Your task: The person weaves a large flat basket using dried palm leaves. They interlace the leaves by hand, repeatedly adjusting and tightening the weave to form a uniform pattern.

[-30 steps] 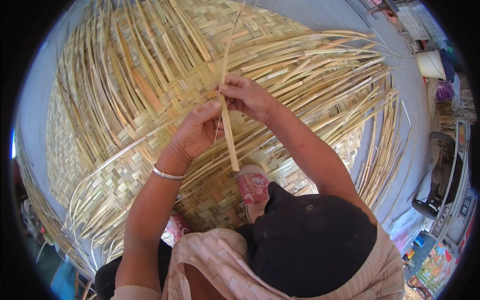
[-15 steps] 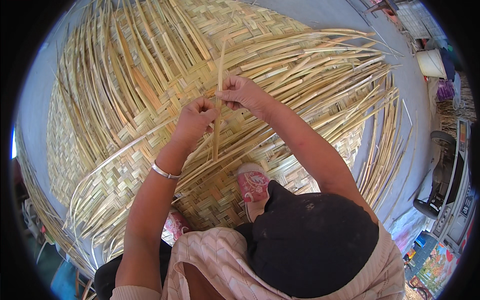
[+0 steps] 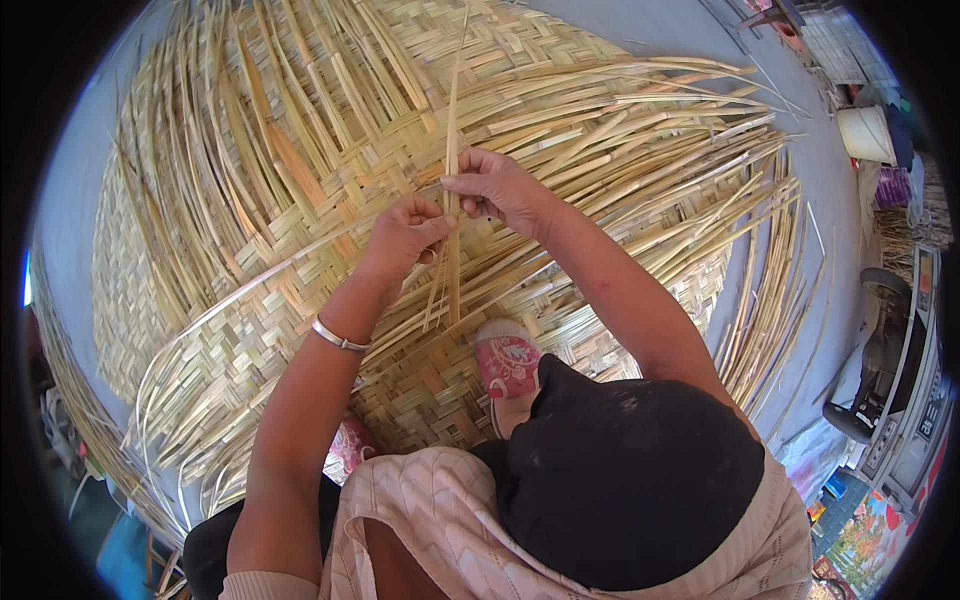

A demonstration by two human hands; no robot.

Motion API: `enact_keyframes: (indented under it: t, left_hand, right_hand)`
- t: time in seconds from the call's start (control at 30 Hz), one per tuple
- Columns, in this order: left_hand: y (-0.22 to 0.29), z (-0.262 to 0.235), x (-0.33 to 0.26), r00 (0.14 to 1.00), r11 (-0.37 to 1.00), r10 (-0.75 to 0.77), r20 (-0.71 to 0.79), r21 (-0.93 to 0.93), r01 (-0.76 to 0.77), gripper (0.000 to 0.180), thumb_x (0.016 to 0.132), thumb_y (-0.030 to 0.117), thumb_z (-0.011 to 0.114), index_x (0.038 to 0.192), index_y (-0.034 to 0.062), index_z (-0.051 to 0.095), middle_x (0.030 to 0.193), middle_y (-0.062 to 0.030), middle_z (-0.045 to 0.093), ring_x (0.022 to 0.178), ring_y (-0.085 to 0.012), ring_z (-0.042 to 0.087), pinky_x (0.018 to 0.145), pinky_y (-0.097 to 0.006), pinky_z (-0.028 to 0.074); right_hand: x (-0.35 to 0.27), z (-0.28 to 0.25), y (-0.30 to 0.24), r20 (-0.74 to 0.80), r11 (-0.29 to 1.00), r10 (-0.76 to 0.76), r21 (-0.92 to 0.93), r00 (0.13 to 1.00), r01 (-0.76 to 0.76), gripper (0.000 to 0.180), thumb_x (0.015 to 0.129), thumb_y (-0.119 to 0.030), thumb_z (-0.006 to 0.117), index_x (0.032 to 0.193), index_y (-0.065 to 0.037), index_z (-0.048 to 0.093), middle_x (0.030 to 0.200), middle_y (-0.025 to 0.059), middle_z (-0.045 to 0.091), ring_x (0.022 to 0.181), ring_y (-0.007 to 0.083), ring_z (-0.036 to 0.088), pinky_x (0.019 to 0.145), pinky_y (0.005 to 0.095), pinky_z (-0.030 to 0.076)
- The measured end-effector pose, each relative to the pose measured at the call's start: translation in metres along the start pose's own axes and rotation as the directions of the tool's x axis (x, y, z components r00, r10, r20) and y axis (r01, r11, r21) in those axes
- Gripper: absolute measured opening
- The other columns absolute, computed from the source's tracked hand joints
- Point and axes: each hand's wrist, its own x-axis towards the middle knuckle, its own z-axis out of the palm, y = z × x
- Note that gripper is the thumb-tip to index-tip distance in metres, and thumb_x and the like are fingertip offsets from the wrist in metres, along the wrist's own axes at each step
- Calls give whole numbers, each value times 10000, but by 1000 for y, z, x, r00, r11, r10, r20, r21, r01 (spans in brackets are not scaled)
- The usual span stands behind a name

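A long pale reed strip (image 3: pixel 453 120) stands upright in the picture between my hands, its lower end above the woven mat (image 3: pixel 420 400). My left hand (image 3: pixel 408 236) pinches the strip from the left, thumb against fingertips. Slightly higher, my right hand (image 3: pixel 497 188) grips it from the right with thumb and bent fingers. A thin sliver hangs beside the strip's lower part. Below my hands, loose reed strips (image 3: pixel 640 150) fan out to the right across the mat, and more unwoven strips (image 3: pixel 270 120) run toward the far edge.
My feet in red patterned slippers (image 3: pixel 507 362) rest on the mat. Grey floor (image 3: pixel 800 250) surrounds it. At the right are a white bucket (image 3: pixel 866 135) and a three-wheeled cart or similar vehicle (image 3: pixel 890 370). Further reed strips (image 3: pixel 760 300) lie along the mat's right edge.
Both hands have shifted slightly right with the reed strip. More of the strip now reaches past my right hand toward the far side, and a thin sliver shows beside its lower end.
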Motion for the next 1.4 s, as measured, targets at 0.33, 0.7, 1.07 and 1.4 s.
enact_keyframes:
  t: [0.33, 0.7, 1.07, 1.4]
  left_hand:
    - [-6, -10, 0, 983, 991, -109, 150, 98, 95, 208, 929, 249, 600, 982, 52, 641, 858, -40, 666, 756, -123, 643, 682, -254, 506]
    - [-19, -1, -13, 933, 945, -318, 170, -20, 326, 178, 925, 175, 592, 989, 10, 616, 882, -103, 674, 781, -196, 677, 709, -313, 548]
    - [-18, 6, -39, 893, 924, -371, 254, 10, 381, 169, 921, 176, 599, 985, 20, 613, 873, -87, 673, 782, -183, 676, 704, -303, 540]
    - [-33, 1, -67, 843, 883, -461, 278, 51, 466, 187, 915, 194, 613, 988, 22, 607, 923, -101, 684, 795, -188, 681, 742, -306, 540]
  right_hand:
    - [-5, -4, 7, 126, 969, 177, -198, 976, -150, 200, 844, -223, 716, 963, -87, 631, 791, 7, 649, 634, 80, 586, 600, 216, 492]
    - [6, -16, 4, -90, 924, 101, -361, 991, -127, 208, 858, -236, 704, 939, -51, 651, 756, -5, 625, 616, 70, 578, 539, 206, 475]
    - [38, -53, -18, -209, 880, -35, -469, 977, -69, 194, 781, -137, 757, 879, -12, 647, 695, 44, 618, 555, 104, 579, 489, 234, 497]
    - [67, -55, -44, -239, 834, -112, -551, 965, -40, 150, 835, -145, 711, 816, -39, 606, 675, 19, 595, 551, 79, 548, 479, 216, 462]
